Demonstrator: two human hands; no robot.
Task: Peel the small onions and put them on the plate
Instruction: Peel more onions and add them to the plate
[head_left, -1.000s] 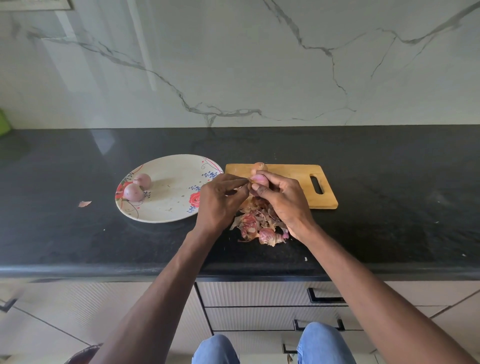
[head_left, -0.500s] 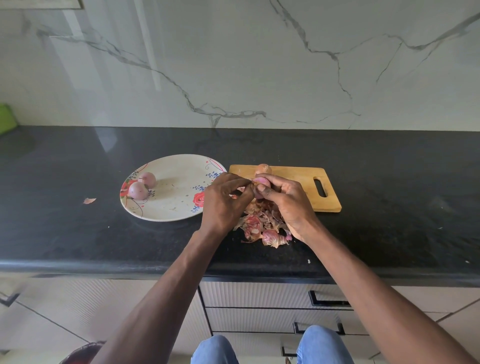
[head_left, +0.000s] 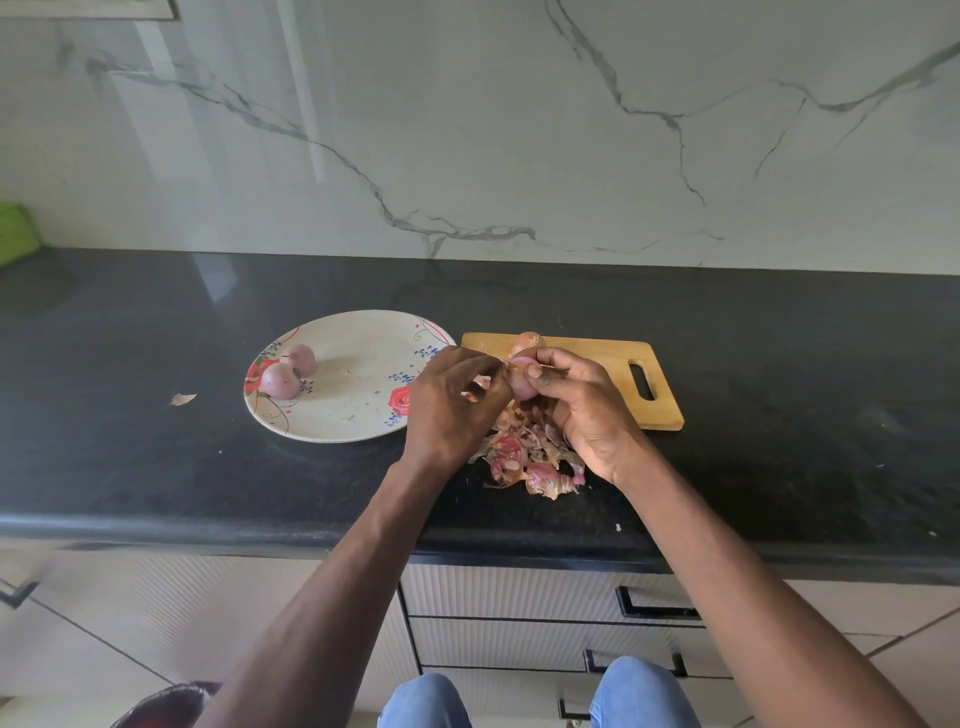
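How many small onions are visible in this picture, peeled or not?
4: two peeled onions on the plate, one in the right hand, one on the cutting board. The peel pile may hide more.

glossy black stone counter (head_left: 156, 467), polished veined marble wall (head_left: 467, 130), matt wooden board (head_left: 587, 358), glazed floral plate (head_left: 358, 410), papery onion skins (head_left: 524, 457).

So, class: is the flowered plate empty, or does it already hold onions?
Not empty. Two peeled onions lie near the left rim of the plate; the rest of it is bare apart from small flecks.
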